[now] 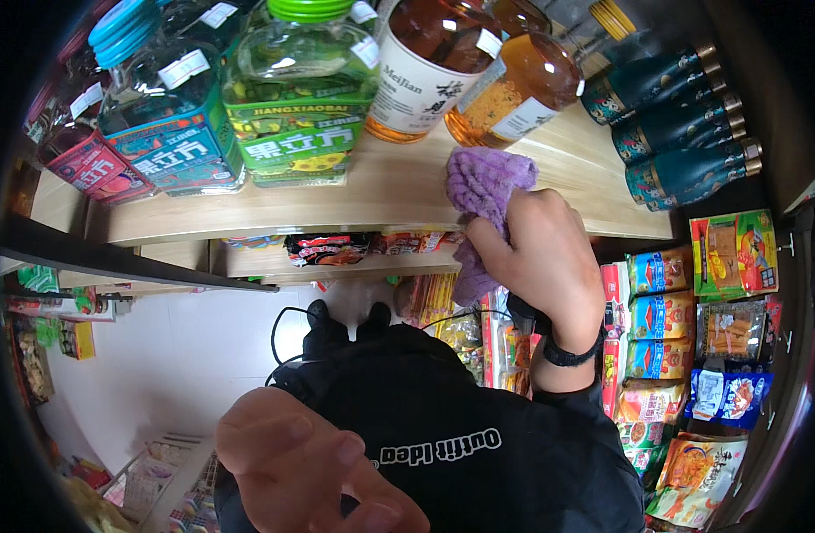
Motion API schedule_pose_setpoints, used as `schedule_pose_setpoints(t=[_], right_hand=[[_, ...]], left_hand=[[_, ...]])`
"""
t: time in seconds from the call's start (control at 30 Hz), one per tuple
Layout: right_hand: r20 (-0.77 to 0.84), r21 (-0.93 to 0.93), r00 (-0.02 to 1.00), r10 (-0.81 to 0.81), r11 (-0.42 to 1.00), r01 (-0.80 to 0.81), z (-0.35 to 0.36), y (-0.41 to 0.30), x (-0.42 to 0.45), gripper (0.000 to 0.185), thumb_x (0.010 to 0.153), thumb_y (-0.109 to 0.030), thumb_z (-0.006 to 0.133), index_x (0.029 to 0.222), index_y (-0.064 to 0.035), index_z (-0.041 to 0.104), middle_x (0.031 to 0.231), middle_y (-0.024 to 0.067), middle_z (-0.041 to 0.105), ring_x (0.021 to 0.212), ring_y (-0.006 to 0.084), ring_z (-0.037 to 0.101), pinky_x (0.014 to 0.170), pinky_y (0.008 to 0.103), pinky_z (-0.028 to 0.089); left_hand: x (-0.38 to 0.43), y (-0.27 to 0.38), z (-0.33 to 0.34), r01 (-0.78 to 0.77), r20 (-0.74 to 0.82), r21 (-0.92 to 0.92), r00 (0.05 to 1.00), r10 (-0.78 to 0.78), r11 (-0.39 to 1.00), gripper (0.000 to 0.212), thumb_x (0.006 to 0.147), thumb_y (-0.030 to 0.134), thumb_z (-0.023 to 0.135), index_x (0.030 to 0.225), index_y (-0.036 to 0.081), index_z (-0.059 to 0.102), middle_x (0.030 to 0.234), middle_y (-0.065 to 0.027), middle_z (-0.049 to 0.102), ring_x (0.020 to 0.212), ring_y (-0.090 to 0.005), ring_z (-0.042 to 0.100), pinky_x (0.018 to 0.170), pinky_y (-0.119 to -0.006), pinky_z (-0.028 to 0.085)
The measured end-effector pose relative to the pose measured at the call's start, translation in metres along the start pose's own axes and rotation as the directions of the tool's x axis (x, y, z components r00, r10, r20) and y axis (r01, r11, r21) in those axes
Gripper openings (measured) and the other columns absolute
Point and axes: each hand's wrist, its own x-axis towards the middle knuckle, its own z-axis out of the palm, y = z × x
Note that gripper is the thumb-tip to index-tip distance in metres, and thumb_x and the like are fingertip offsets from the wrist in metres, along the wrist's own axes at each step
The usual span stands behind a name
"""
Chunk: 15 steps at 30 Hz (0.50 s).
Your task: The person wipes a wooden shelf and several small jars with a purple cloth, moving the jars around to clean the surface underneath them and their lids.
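My right hand (547,246) grips a bunched purple towel cloth (491,176) at the front edge of a light wood shelf (407,190). Part of the cloth hangs below the edge. Just behind it stand a round amber glass bottle (521,86) and a larger bottle with a white label (424,86). To their left are square glass bottles with green (297,113), blue (174,126) and pink (91,156) labels. My left hand (314,460) is raised close to the camera, away from the shelf. Its fingers are loosely bent and apart, and nothing shows in them.
Several dark teal bottles (687,126) line the shelf's right end. Packaged snacks (660,316) hang on a rack at the right. Snack packets (327,248) lie on a lower shelf (254,261). A wire basket (148,473) stands at lower left on the white floor (201,346).
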Motion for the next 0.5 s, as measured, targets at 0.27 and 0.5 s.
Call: schedule_pose_setpoints(t=[0.27,0.5], right_hand=[[-0.015,0.038,0.999,0.043,0.998,-0.042,0.009,-0.001,0.01,0.034,0.082,-0.026,0.064,0.072,0.006,0.063,0.067,0.0282,0.061,0.066,0.0456,0.063,0.067,0.0513,0.053],[-0.004,-0.015,0.997,0.076,0.997,-0.076,0.0,-0.002,-0.015,0.032,0.077,-0.026,0.067,0.067,0.0043,0.061,0.06,0.0254,0.059,0.061,0.0432,0.063,0.061,0.0493,0.052]], left_hand=[[-0.005,0.001,-0.003,0.085,0.053,-0.057,0.995,-0.082,0.995,0.066,0.105,0.028,0.045,0.155,0.049,0.006,0.113,-0.0026,0.051,0.084,-0.0201,0.059,0.076,-0.041,0.054],[-0.002,-0.009,-0.006,0.125,0.106,-0.074,0.988,-0.117,0.989,0.064,0.105,0.033,0.045,0.156,0.045,0.009,0.115,-0.003,0.052,0.086,-0.021,0.06,0.076,-0.042,0.053]])
